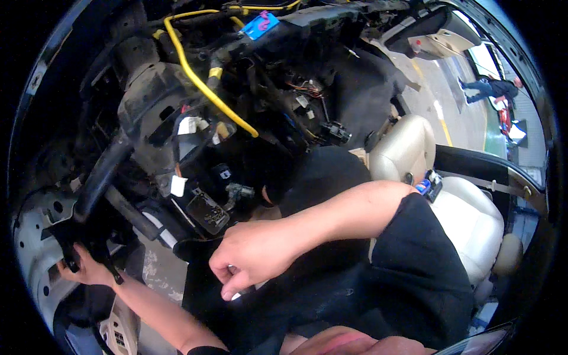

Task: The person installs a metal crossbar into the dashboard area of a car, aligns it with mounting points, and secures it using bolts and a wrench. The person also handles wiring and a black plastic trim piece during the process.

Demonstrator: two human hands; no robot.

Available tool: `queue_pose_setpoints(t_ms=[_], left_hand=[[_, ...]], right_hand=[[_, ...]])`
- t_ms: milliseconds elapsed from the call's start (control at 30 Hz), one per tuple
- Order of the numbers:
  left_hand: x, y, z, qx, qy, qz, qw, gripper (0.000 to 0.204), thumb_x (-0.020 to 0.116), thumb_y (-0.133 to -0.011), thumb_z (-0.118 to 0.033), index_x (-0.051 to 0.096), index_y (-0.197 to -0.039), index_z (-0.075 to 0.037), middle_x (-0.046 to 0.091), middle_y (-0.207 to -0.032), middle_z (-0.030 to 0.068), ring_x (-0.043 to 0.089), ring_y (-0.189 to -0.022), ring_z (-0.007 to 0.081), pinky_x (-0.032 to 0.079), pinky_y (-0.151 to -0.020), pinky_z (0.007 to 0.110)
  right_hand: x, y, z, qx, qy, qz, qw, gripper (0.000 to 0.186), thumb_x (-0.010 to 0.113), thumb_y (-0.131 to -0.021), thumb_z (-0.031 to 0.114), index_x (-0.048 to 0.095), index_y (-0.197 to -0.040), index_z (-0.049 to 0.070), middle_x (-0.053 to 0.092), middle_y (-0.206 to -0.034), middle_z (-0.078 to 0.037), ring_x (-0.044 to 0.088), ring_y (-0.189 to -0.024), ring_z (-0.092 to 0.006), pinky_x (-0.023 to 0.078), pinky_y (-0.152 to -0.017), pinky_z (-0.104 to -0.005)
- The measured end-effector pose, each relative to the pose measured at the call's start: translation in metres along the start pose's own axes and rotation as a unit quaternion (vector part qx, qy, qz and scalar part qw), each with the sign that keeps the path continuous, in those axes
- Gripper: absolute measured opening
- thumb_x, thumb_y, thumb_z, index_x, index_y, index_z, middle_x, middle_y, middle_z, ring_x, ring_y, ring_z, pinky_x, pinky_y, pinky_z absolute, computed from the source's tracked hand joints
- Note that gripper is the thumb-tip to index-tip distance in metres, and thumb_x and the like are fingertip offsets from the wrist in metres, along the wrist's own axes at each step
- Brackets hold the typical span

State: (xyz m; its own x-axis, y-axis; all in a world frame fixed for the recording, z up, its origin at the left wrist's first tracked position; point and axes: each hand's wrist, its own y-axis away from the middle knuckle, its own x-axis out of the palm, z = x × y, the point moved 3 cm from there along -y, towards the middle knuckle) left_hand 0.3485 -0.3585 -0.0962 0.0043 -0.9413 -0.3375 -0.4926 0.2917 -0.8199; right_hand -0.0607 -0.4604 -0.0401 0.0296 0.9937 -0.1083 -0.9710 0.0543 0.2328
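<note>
Inside a stripped car interior, my left hand reaches to the pale door pillar at the left. Its thumb and fingers close around the lower end of a black bracket, which hides part of them. My right hand is curled closed in front of my body, over my dark clothing. A small pale, shiny bit shows at its fingertips, too covered to name. Beyond the right hand lies an open tray of small fasteners, beside a grey metal fitting.
A yellow tube crosses the bare dashboard frame, near a blue card. Loose connectors and wires hang in the middle. A cream seat stands at the right, with a blue-and-black object on it. Outside, a person stands.
</note>
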Motion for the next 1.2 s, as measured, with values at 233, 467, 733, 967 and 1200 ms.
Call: queue_pose_setpoints(t_ms=[233, 467, 733, 967, 1200], left_hand=[[-0.010, -0.008, 0.008, 0.083, -0.160, -0.004, 0.984, 0.059, 0.084, -0.080, 0.004, 0.051, -0.129, 0.005, 0.061, -0.120, 0.0194, 0.062, -0.105, 0.0272, 0.052, -0.098, 0.040], [0.002, -0.015, -0.021, -0.003, -0.062, 0.019, 0.998, 0.049, 0.077, -0.078, -0.002, 0.054, -0.121, 0.002, 0.055, -0.113, 0.0112, 0.055, -0.108, 0.0240, 0.044, -0.098, 0.036], [0.000, -0.010, -0.014, -0.040, 0.001, 0.011, 0.999, 0.055, 0.079, -0.075, 0.000, 0.051, -0.123, 0.000, 0.053, -0.116, 0.0098, 0.056, -0.105, 0.0215, 0.046, -0.097, 0.034], [-0.004, -0.022, -0.025, 0.102, -0.064, 0.005, 0.993, 0.056, 0.081, -0.076, 0.000, 0.050, -0.122, 0.001, 0.054, -0.120, 0.0130, 0.054, -0.109, 0.0249, 0.043, -0.101, 0.037], [-0.017, -0.024, 0.031, 0.172, -0.156, -0.026, 0.972, 0.057, 0.091, -0.073, -0.004, 0.058, -0.119, 0.004, 0.059, -0.123, 0.0164, 0.060, -0.107, 0.0275, 0.053, -0.095, 0.038]], right_hand=[[-0.006, -0.010, -0.007, 0.016, 0.033, -0.007, 0.999, 0.036, 0.072, -0.092, 0.041, 0.071, -0.091, 0.005, 0.074, -0.083, -0.014, 0.072, -0.080, -0.0325, 0.054, -0.069, -0.0428], [-0.019, -0.052, -0.044, 0.110, 0.022, -0.115, 0.987, 0.051, 0.063, -0.096, 0.054, 0.075, -0.095, 0.004, 0.073, -0.087, -0.018, 0.071, -0.085, -0.0337, 0.055, -0.079, -0.0431], [-0.001, -0.131, -0.032, 0.210, -0.022, -0.116, 0.971, 0.070, 0.061, -0.093, 0.066, 0.074, -0.076, -0.001, 0.065, -0.065, -0.019, 0.067, -0.068, -0.0313, 0.053, -0.071, -0.0423], [-0.005, -0.135, -0.034, 0.194, 0.086, -0.180, 0.961, 0.071, 0.056, -0.095, 0.069, 0.074, -0.077, 0.002, 0.066, -0.065, -0.015, 0.069, -0.066, -0.0282, 0.055, -0.070, -0.0421], [-0.016, -0.132, -0.018, 0.089, 0.223, -0.213, 0.947, 0.055, 0.068, -0.090, 0.056, 0.066, -0.099, 0.001, 0.071, -0.080, -0.022, 0.071, -0.080, -0.0416, 0.057, -0.075, -0.0497]])
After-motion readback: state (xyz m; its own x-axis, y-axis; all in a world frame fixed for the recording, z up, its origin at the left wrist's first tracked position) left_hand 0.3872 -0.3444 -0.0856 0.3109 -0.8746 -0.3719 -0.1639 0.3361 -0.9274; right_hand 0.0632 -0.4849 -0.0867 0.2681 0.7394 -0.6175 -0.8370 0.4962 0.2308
